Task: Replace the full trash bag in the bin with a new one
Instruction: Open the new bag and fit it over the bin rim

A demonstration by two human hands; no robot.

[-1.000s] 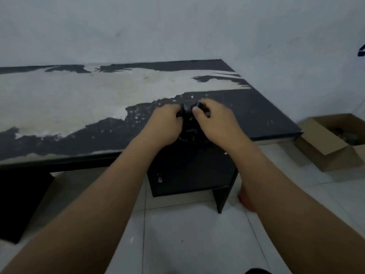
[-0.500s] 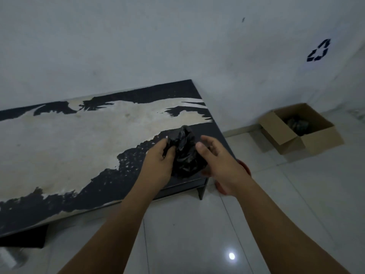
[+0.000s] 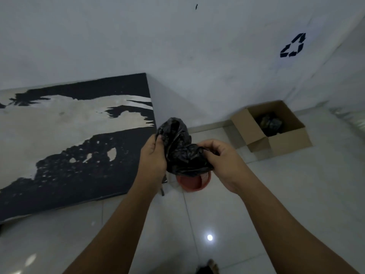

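Bag [image 3: 181, 153] gripped by left hand [image 3: 152, 157] and right hand [image 3: 221, 157], red bin [image 3: 194, 181] beneath, box [image 3: 288, 141] holding dark bundle [image 3: 269, 121]

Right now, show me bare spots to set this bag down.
The desk top left of the left hand lies bare. So do the floor tiles between the red bin and the cardboard box. Crowded: the box holds dark clutter.

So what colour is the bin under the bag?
Reddish-brown; the bin shows best in the head view.

Both bare forearms reach forward. The left grip [image 3: 153, 157] pinches the trash bag [image 3: 183, 155]; the right grip [image 3: 222, 161] seems to curl around it.
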